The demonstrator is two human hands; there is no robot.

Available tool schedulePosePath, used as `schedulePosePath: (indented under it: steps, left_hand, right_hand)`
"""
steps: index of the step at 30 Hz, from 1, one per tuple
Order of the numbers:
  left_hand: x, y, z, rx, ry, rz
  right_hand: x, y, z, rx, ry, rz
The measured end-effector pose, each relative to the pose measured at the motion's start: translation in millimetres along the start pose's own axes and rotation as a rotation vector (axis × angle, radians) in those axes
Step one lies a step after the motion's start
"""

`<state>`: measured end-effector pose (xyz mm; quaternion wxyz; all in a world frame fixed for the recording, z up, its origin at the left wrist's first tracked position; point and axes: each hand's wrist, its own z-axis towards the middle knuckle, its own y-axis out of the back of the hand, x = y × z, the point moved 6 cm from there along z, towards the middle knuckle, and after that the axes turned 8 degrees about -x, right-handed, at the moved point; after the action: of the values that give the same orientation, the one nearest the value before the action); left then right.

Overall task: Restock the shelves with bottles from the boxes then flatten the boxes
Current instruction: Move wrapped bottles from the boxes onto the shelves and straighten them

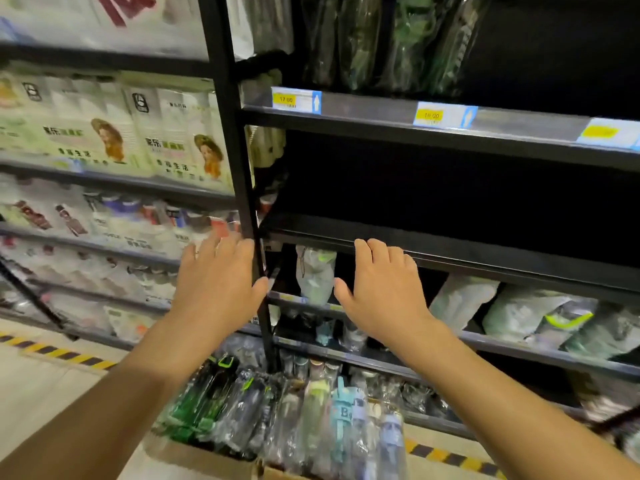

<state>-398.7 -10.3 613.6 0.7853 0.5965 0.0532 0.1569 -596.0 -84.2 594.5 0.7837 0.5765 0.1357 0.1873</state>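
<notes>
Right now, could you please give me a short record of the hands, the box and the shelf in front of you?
shelf: middle one, dark, nothing visible on it
left hand: open, holding nothing, beside the black post
right hand: open, holding nothing, at that shelf's front edge
box: below the hands, holds wrapped bottles

A shop aisle with tall black metal shelving point(502, 268), its bays divided by a black upright post point(230, 133). The left bay is brightly lit and the right bay is dim and shadowed. Blue-and-yellow price labels point(296, 100) sit along the front edge of an upper right shelf, and the pale floor point(45, 393) carries a yellow-and-black striped tape line point(59, 353) beside the shelving's foot.
</notes>
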Motion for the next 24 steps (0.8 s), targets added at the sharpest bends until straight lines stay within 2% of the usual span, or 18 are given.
schedulePosePath:
  steps: [11, 15, 19, 24]
  left_hand:
    - [192, -146, -23, 0.165, 0.021, -0.044]
    - [265, -218, -24, 0.346, 0.001, -0.01]
    - [301, -281, -30, 0.469, -0.046, -0.019]
    - [310, -357, -41, 0.598, -0.111, -0.036]
  right_hand:
    - [170, -126, 6, 0.292, -0.045, 0.003]
    - [238, -187, 15, 0.398, -0.089, 0.02]
    - [291, -248, 7, 0.541, -0.138, 0.049]
    - [327, -329, -9, 0.705, -0.185, 0.071]
